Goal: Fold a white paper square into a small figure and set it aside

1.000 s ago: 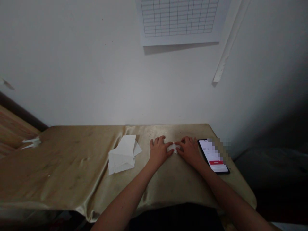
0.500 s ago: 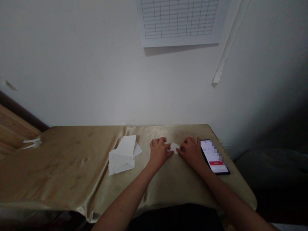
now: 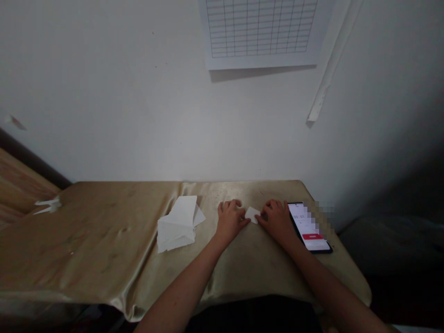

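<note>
A small piece of white paper (image 3: pixel 252 214) lies on the cloth between my two hands, with its top corner pointing away from me. My left hand (image 3: pixel 230 219) pinches its left edge with the thumb and index finger, the other fingers curled above the cloth. On the opposite side, my right hand (image 3: pixel 276 218) grips the right edge in the same way. To the left of my left hand rests a loose pile of white paper sheets (image 3: pixel 177 226), some folded or torn at the edges. Just beyond my right hand is a phone (image 3: pixel 311 236) with its screen lit.
A gold satin cloth (image 3: pixel 104 231) covers the table, with a raised fold left of the paper pile. White scraps (image 3: pixel 49 204) lie at the far left. On the wall behind hang a sheet printed with a grid (image 3: pixel 260 32) and a white strip (image 3: pixel 324 88).
Almost nothing differs. Both hands keep their places at the small paper, and the whole view has shifted very slightly.
</note>
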`<state>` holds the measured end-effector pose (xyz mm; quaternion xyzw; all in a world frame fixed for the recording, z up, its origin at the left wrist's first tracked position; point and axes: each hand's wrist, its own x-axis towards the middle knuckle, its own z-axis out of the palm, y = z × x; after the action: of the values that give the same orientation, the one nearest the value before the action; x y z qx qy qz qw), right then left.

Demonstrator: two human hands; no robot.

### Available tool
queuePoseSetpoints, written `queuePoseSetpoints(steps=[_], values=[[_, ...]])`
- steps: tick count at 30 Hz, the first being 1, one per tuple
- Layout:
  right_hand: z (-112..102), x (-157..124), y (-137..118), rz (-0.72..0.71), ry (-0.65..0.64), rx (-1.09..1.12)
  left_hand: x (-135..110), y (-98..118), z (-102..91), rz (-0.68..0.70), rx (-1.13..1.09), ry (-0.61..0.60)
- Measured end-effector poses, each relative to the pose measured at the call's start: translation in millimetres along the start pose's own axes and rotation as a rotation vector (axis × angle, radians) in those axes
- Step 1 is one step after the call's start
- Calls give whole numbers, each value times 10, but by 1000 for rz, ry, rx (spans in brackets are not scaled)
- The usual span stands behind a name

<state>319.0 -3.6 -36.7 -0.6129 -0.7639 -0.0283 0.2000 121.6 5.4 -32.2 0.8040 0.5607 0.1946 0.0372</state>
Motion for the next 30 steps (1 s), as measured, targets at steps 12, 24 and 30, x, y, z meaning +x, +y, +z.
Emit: queuePoseSetpoints(steps=[12, 24, 30], values=[[166, 57, 20, 0, 3, 108, 37, -60, 111, -29, -16, -80], [148, 73, 25, -28, -17, 92, 66, -43, 108, 14, 59, -38], [34, 65, -13, -32, 7, 43, 59, -49, 68, 42, 74, -10]])
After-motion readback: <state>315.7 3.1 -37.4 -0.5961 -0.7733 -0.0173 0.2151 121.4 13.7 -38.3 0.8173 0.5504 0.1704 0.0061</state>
